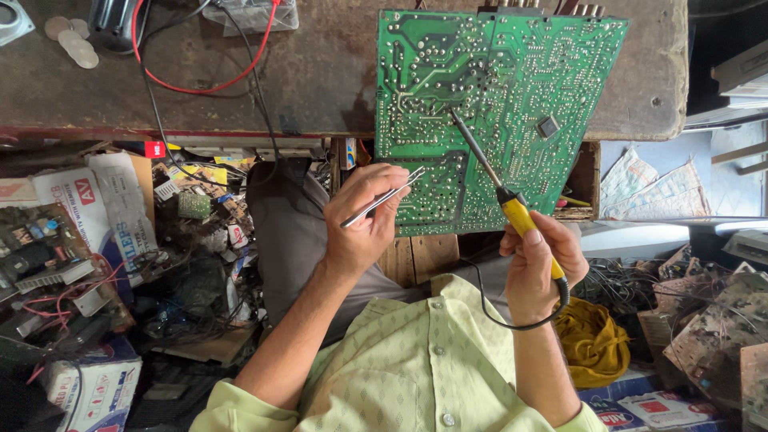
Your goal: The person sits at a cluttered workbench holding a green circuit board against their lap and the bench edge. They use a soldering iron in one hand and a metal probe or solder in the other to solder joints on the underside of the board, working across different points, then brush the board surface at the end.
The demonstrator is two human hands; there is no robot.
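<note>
Nearest to you is your pale green shirt, filling the near edge of the view. Far left, on the brown workbench, lie a few round discs, with red and black wires looping just right of them. Below the bench on the left sits a heap of boxes and scrap electronics. Your left hand is closed in a pinch on a pair of metal tweezers, whose tips reach the near left edge of the green circuit board. That board rests solder side up, its far part on the bench and its near part hanging over the edge towards you. Your right hand is clenched around the yellow handle of a soldering iron; its tip touches the board near the middle. Right of that hand lies a yellow cloth, with more scrap boards at the far right.
</note>
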